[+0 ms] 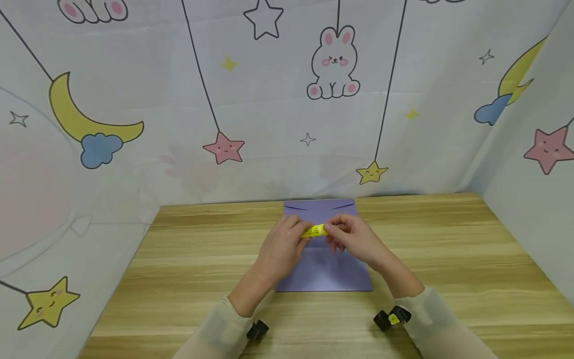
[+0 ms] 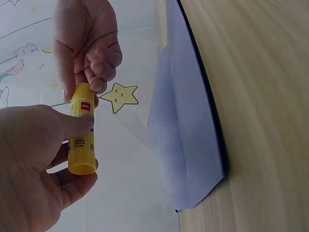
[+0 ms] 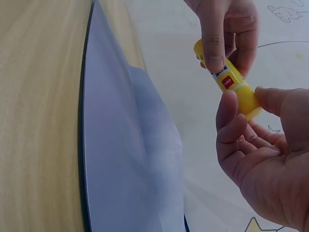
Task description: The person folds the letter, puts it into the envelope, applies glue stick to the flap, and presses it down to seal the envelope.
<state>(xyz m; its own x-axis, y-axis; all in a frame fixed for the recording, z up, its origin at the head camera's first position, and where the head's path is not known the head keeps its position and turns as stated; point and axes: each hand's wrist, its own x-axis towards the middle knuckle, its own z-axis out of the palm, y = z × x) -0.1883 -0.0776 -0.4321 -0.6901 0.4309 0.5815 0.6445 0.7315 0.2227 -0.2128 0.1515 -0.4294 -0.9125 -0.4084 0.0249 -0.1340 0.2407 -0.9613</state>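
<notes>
A yellow glue stick with a red label patch is held between both hands above a purple envelope. My left hand grips its body, thumb along one side and fingers beneath, as the left wrist view shows. At the other end my right hand pinches the yellow cap between thumb and fingers. The cap is on the stick. Below, the envelope lies flat on the table, with its flap side lifted a little in the left wrist view.
The wooden table reaches back to a white cloth backdrop printed with stars, moons and a rabbit. Black wrist cameras are strapped at both sleeves, close over the tabletop.
</notes>
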